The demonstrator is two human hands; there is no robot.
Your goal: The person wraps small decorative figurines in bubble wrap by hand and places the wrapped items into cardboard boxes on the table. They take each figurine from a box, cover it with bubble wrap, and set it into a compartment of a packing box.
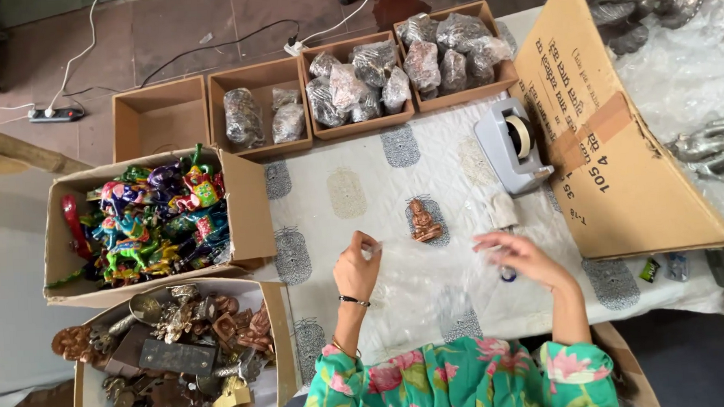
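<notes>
A small copper-brown seated figurine (425,220) stands on the patterned white cloth (353,187), at the far edge of a clear plastic sheet (430,282) spread in front of me. My left hand (356,265) pinches the sheet's left edge with thumb and fingers. My right hand (520,256) rests fingers spread on the sheet's right side, pressing it flat. A grey tape dispenser (510,146) sits beyond the right hand, with a small white wrapped piece (503,209) beside it.
Several brown trays (159,115) at the far edge hold wrapped bundles; one is bare. A carton of colourful figurines (155,216) and one of metal pieces (185,349) stand left. A large cardboard box (611,127) stands right, silver items on bubble wrap (698,67) behind it.
</notes>
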